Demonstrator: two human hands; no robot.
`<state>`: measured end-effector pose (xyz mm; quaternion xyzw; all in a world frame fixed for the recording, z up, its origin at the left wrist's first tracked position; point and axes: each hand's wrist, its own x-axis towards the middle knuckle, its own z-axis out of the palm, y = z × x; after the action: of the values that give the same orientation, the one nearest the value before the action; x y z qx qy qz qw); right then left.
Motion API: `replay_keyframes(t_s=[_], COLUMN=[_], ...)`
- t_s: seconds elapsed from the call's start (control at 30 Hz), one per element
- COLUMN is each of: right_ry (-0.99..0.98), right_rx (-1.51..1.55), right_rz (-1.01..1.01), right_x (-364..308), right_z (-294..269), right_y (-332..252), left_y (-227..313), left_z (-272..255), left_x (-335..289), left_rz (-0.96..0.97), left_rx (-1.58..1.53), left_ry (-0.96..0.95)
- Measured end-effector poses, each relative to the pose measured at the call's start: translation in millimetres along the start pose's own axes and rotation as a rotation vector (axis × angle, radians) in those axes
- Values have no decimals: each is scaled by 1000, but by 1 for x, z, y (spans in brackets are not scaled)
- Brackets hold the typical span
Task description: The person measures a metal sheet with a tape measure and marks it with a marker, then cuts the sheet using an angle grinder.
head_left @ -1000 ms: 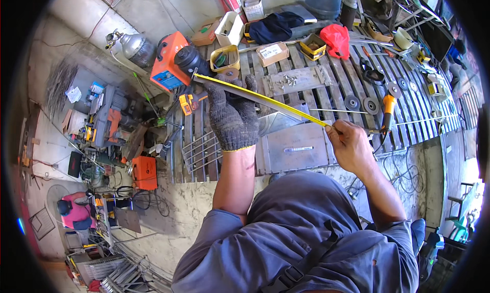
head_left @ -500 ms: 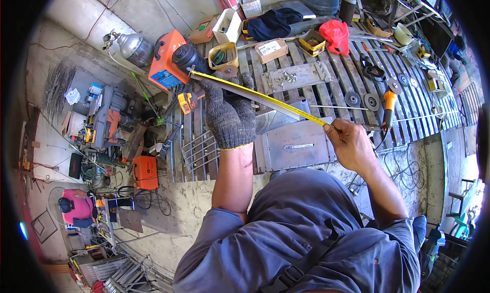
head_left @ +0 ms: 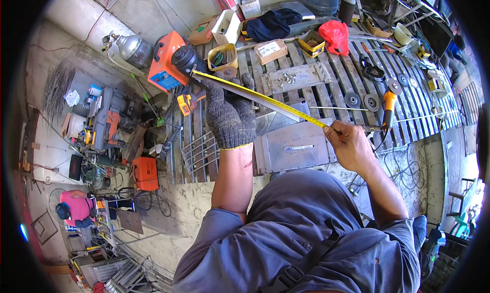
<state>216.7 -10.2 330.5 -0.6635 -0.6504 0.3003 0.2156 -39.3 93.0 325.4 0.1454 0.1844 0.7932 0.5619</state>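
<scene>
My left hand (head_left: 230, 111), in a dark grey knit glove, is closed around a narrow grey metal bar (head_left: 265, 102) held above the slatted bench. A yellow tape measure (head_left: 286, 107) is stretched along the bar, its hooked end at the bar's far left end. Bare, my right hand (head_left: 351, 146) grips the tape at the near right end; any case is hidden in the palm. Below the hands lies a flat grey metal plate (head_left: 278, 159) with a marker pen (head_left: 299, 147) on it.
An angle grinder (head_left: 390, 106) and cutting discs (head_left: 371, 102) lie at right on the slatted bench (head_left: 352, 76). Screws sit on a metal plate (head_left: 306, 80). At far left stand an orange machine (head_left: 166, 60) and a gas cylinder (head_left: 133, 49). A person in pink (head_left: 76, 208) works at lower left.
The bar and the hooked end of the tape have shifted very slightly right. Both my hands keep their grips. The person in pink has moved a little.
</scene>
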Motion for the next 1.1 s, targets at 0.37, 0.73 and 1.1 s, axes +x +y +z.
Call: replay_keyframes(t_s=[0.37, 0.73, 1.1], right_ry=[52, 139, 161], right_rx=[257, 156, 146], right_rz=[65, 66, 112], right_x=[9, 7, 13], right_z=[1, 2, 7], right_y=[18, 23, 46], left_y=[-3, 2, -1], left_z=[-9, -19, -37], left_x=[6, 28, 41], left_rz=[48, 108, 71], left_rx=[6, -40, -149], left_ry=[-260, -375, -387])
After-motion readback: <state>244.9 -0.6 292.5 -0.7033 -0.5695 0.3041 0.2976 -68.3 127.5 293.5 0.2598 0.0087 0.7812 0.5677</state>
